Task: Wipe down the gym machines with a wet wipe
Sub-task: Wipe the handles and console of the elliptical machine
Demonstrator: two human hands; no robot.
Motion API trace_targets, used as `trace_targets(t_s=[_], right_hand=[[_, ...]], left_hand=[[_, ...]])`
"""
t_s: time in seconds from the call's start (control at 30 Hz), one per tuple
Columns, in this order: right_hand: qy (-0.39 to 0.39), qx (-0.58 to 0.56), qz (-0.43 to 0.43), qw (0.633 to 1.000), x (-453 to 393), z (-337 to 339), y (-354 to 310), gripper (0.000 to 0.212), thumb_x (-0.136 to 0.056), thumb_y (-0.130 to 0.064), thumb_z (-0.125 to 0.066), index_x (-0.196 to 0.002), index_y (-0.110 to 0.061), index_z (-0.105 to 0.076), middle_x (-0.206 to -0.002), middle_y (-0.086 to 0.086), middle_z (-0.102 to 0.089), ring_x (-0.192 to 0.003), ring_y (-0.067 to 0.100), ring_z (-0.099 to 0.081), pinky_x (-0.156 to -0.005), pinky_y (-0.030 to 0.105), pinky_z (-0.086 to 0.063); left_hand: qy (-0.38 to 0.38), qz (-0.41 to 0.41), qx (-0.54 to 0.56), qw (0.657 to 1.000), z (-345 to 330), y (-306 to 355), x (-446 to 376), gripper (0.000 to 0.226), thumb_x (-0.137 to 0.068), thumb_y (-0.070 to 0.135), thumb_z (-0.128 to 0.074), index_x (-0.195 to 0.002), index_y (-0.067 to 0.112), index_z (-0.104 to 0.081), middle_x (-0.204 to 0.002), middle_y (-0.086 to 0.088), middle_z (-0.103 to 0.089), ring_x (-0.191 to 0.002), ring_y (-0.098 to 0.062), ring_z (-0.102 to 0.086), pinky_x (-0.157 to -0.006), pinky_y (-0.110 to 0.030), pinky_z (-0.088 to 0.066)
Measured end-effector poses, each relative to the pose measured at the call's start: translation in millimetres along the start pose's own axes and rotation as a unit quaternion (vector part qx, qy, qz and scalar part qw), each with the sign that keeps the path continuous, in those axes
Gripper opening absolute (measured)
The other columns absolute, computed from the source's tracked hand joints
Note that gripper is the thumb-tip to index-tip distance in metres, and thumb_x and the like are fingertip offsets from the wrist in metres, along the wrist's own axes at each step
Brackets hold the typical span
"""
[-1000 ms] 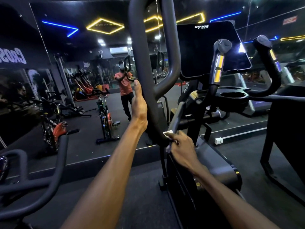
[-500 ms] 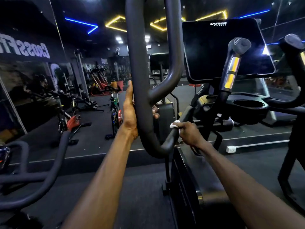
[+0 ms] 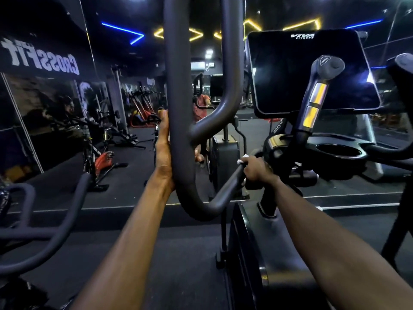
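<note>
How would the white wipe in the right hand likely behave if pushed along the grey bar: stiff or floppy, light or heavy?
Probably floppy: the wet wipe shows bunched against the handlebar, gripped by the right hand. Likely light, since only a small wad peeks out.

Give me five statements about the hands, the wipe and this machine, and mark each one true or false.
1. The right hand grips a white wipe around the handlebar. True.
2. The left hand hangs free, touching nothing. False: it holds the upright part of the handlebar, fingertips showing on its far side.
3. The screen is dark. True.
4. A bottle stands in the cup holder. False: the holder shows nothing in it.
5. The right hand wipes the screen. False: it is on the handlebar's lower, sloping part, below and left of the screen.
</note>
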State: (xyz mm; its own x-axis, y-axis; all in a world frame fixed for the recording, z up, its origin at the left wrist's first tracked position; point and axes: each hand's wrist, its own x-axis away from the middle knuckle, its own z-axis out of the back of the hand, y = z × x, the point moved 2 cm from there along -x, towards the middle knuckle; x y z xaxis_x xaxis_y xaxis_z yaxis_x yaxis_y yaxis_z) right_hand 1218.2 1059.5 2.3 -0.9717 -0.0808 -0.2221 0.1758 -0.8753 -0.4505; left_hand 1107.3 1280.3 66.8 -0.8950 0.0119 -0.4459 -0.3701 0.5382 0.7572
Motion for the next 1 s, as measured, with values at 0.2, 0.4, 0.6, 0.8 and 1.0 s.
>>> trace_targets(t_s=[0.2,0.4,0.6,0.8,1.0], right_hand=[[-0.133,0.117,0.1,0.979,61.6,-3.4,-57.8,0.028,-0.096,-0.027,-0.052,-0.12,-0.03,-0.065,-0.123,0.009,-0.057,-0.115,0.035,-0.058,-0.102,0.045,-0.047],[-0.224,0.16,0.104,0.956,79.7,6.1,-103.8,0.02,-0.095,-0.02,-0.05,-0.076,-0.021,-0.049,-0.086,0.002,-0.058,-0.091,0.026,-0.065,-0.078,0.031,-0.051],[-0.335,-0.149,-0.036,0.93,105.2,15.0,-128.9,0.042,-0.094,-0.005,-0.032,-0.055,-0.014,-0.044,-0.044,-0.002,-0.037,-0.032,0.007,-0.028,-0.036,0.017,-0.019],[-0.29,-0.512,-0.091,0.803,126.8,18.7,-126.6,0.035,-0.078,-0.002,-0.034,-0.049,-0.017,-0.047,-0.043,-0.006,-0.026,-0.031,0.004,-0.017,-0.041,0.018,-0.004],[-0.171,-0.654,-0.062,0.734,125.5,43.1,-148.2,0.049,-0.092,-0.005,-0.027,-0.049,-0.015,-0.049,-0.042,-0.007,-0.032,-0.03,0.004,-0.02,-0.04,0.018,-0.01]], left_hand=[[0.015,0.001,-0.012,1.0,3.9,-1.5,0.3,0.057,-0.087,0.07,-0.048,-0.092,0.016,-0.069,-0.06,0.003,-0.059,-0.048,-0.012,-0.053,-0.046,-0.025,-0.044],[0.034,0.014,-0.046,0.998,3.2,2.3,2.4,0.06,-0.093,0.066,-0.042,-0.099,0.011,-0.065,-0.058,0.002,-0.059,-0.046,-0.011,-0.053,-0.044,-0.022,-0.045],[0.068,-0.014,-0.137,0.988,0.7,15.6,15.2,0.048,-0.099,0.055,-0.042,-0.092,0.018,-0.073,-0.078,0.005,-0.075,-0.07,-0.004,-0.068,-0.066,-0.022,-0.052],[0.071,-0.06,-0.208,0.974,9.2,27.0,27.0,0.04,-0.101,0.044,-0.046,-0.092,0.009,-0.062,-0.076,-0.011,-0.059,-0.062,-0.016,-0.053,-0.049,-0.024,-0.041],[0.085,-0.053,-0.222,0.97,18.9,27.2,35.1,0.032,-0.099,0.038,-0.055,-0.075,0.017,-0.054,-0.064,-0.003,-0.048,-0.064,-0.022,-0.043,-0.057,-0.037,-0.034]])
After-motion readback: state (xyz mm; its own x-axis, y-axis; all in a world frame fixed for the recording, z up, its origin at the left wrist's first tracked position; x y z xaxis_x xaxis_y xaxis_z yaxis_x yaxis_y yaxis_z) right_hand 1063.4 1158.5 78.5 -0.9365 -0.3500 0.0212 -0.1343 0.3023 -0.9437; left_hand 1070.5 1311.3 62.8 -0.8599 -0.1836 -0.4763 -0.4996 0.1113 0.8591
